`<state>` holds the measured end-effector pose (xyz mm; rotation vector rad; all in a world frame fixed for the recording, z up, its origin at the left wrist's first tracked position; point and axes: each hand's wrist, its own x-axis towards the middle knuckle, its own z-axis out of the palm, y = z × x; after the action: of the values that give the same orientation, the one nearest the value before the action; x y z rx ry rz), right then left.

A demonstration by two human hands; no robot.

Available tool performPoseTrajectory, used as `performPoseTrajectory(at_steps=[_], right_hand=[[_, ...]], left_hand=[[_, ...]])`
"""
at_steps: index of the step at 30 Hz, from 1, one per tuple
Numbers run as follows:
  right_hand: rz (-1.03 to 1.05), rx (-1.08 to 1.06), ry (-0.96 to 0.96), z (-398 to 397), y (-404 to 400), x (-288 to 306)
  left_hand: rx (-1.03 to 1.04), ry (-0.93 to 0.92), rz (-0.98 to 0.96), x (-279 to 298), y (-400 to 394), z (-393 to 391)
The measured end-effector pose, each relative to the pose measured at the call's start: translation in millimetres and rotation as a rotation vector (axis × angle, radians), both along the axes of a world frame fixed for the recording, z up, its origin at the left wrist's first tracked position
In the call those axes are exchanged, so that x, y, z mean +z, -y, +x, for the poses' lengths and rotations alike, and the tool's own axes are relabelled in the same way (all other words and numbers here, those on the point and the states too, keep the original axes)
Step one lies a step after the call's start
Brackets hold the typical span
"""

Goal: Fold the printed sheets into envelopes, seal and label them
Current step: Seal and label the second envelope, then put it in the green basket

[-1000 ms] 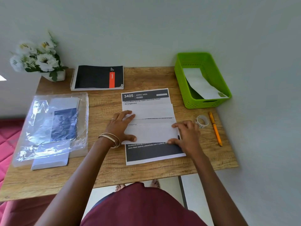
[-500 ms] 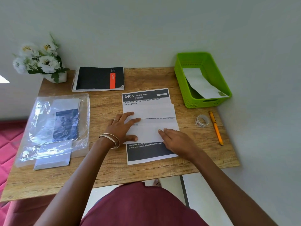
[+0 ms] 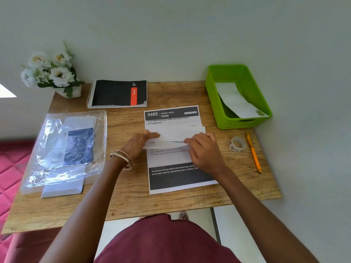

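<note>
A printed sheet (image 3: 171, 179) headed "3405 Dining Area" lies flat at the table's middle. On top of it is a folded white sheet (image 3: 178, 134), its near edge raised off the page below. My left hand (image 3: 139, 144) pinches the folded sheet's left end between thumb and fingers. My right hand (image 3: 205, 150) holds its right end, fingers curled over the edge. A clear plastic bag of envelopes (image 3: 62, 149) lies on the left, with one loose envelope (image 3: 62, 190) poking out below it. A sticker roll (image 3: 237, 144) and an orange pen (image 3: 253, 152) lie on the right.
A green basket (image 3: 212, 95) at the back right holds one sealed envelope (image 3: 237, 103). A black spiral notebook (image 3: 117, 93) and a pot of white flowers (image 3: 51, 71) stand against the wall. The wall runs close along the table's right edge.
My hands were pressing the folded sheet flat. Both have moved up the page and taken hold of its ends, and its near edge has lifted off the sheet below.
</note>
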<state>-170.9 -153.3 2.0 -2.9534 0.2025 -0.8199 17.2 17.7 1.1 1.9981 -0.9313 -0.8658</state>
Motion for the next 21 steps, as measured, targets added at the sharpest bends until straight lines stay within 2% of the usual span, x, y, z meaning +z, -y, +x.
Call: performPoseTrajectory(at_steps=[3,6,11,14,18,21], right_hand=[[0.114,-0.141,0.021,18,7,4],[0.189,-0.269,-0.050,38,16,3],[0.238,-0.351,-0.229,59,28,-15],[0.207,-0.375,-0.284,60,27,-26],[0.209,-0.422,-0.302,64,13,-30],[0.218,-0.294,-0.325,72,-3,-31]], left_hand=[[0.141,-0.174,-0.049,16,0,-1],[0.217,-0.212,-0.023,14,8,-1],[0.311,0.182,-0.012,-11,20,-6],[0.348,0.268,0.005,-16,24,-8],[0.290,0.327,0.065,-28,21,-4],[0.218,0.472,0.125,-32,20,-4]])
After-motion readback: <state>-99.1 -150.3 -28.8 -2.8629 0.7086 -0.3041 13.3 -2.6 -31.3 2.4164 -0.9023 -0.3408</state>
